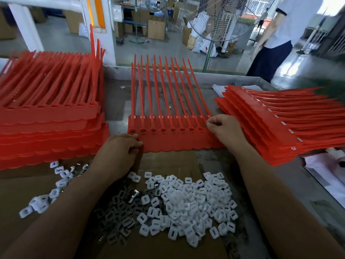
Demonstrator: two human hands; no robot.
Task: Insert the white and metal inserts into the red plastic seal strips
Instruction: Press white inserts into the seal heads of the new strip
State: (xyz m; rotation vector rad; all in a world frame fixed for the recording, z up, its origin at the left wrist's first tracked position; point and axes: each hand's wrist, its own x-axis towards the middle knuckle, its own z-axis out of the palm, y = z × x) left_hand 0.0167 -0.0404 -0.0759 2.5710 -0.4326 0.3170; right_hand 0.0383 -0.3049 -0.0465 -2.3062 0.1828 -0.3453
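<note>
A sheet of joined red seal strips (pixel 173 139) lies flat at the table's centre, tails pointing away from me; several of its head sockets hold metal inserts. My left hand (pixel 119 152) pinches the sheet's left edge. My right hand (pixel 226 129) sits at the sheet's right end, fingertips pinched at the last socket; what they hold is too small to tell. A heap of white inserts (pixel 190 202) lies on brown cardboard in front of me, with grey metal inserts (pixel 115 217) to its left.
A tall stack of red strip sheets (pixel 48 116) stands at the left, another fanned stack (pixel 283 124) at the right. Loose white inserts (pixel 46 195) lie near my left forearm. White papers (pixel 328 171) lie at the right edge. A person (pixel 276 38) and a fan (pixel 220 17) stand beyond the table.
</note>
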